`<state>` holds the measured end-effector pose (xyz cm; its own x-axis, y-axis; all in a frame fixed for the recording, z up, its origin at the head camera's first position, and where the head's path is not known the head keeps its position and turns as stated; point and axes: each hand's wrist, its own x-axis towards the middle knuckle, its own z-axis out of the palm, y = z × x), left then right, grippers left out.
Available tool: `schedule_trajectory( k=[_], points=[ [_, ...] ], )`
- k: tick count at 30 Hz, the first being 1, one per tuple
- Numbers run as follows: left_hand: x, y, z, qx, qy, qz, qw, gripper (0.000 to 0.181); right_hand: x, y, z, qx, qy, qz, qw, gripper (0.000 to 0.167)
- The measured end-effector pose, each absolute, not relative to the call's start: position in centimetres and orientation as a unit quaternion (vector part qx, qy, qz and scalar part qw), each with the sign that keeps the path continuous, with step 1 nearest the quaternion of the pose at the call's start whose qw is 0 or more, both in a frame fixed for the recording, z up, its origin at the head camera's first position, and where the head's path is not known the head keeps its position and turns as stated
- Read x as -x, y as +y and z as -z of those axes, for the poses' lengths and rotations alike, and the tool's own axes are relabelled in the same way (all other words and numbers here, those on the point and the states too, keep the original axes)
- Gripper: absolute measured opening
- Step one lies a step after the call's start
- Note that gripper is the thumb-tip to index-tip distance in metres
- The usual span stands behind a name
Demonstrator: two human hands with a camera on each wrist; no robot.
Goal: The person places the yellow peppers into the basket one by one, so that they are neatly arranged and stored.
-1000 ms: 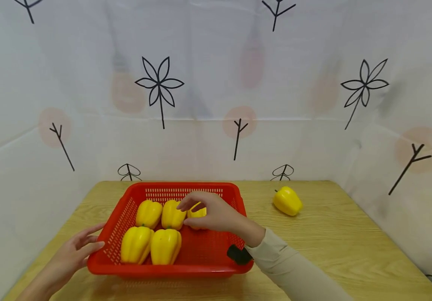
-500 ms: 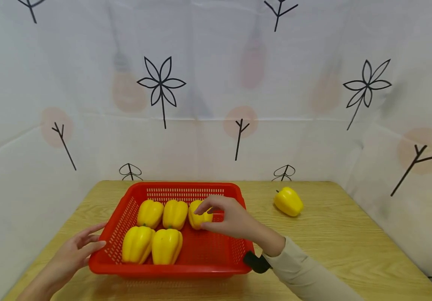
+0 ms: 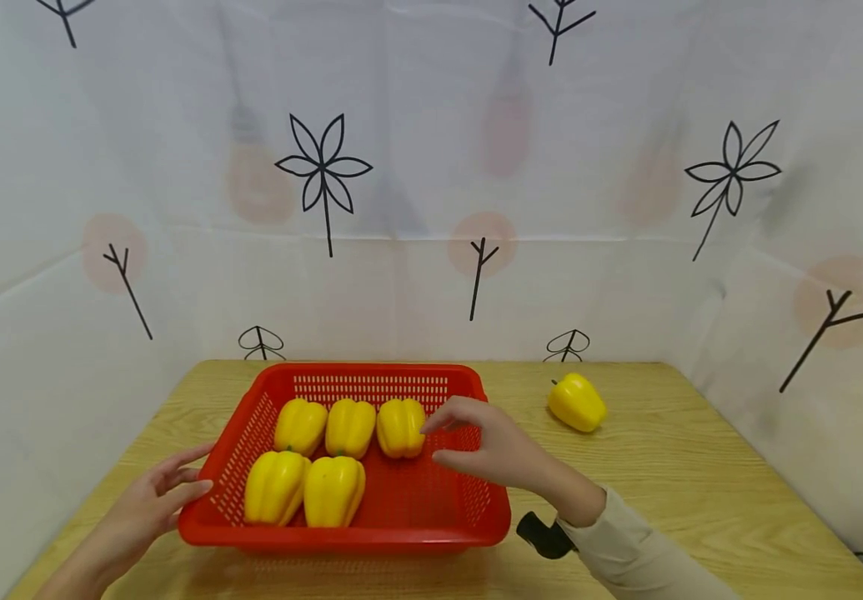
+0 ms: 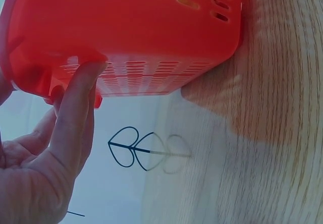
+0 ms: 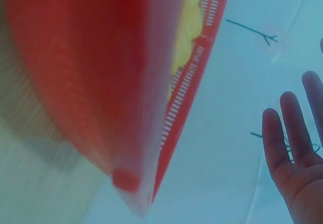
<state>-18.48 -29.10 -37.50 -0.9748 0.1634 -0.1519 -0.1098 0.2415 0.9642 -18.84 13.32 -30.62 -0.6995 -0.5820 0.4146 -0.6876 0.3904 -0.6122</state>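
Note:
A red plastic basket (image 3: 341, 537) with slotted sides stands on the table, with several yellow bell peppers (image 3: 333, 492) grouped in its left and middle part. At its left edge my left hand (image 3: 142, 504) holds the rim, thumb on top; in the left wrist view the fingers (image 4: 75, 113) of that hand reach under the rim and against the outer wall. My right hand (image 3: 491, 446) hovers above the basket's right part, holding nothing, its fingers apart in the right wrist view. Nearest to it is the rightmost bell pepper (image 3: 399, 427) in the back row.
One more yellow bell pepper (image 3: 577, 402) lies on its side on the wooden table (image 3: 671, 483), right of the basket. Behind the table hangs a pale cloth (image 3: 401, 292) with printed plants. A dark wrist camera (image 3: 545, 535) sits by the right sleeve.
My right hand has moved rightward, away from the back-row bell peppers, uncovering the rightmost one. The left hand keeps its place on the basket rim.

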Motion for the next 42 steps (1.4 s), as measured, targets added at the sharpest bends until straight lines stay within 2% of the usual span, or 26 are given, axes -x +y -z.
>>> schedule_trajectory(
  k=[16, 35, 42],
  points=[
    [18.5, -29.0, 37.7, -0.016, 0.776, -0.622, 0.101, 0.062, 18.9, 16.4, 32.1, -0.343, -0.845, -0.401, 0.082, 0.022],
    [18.5, -29.0, 37.6, -0.011, 0.779, -0.619, 0.100, 0.067, 18.7, 20.1, 33.9, -0.324, -0.846, -0.397, 0.145, 0.025],
    [18.4, -29.0, 37.6, -0.013, 0.777, -0.622, 0.096, 0.065, 18.9, 21.4, 34.8, -0.321, -0.847, -0.383, 0.180, 0.033]
  ],
)
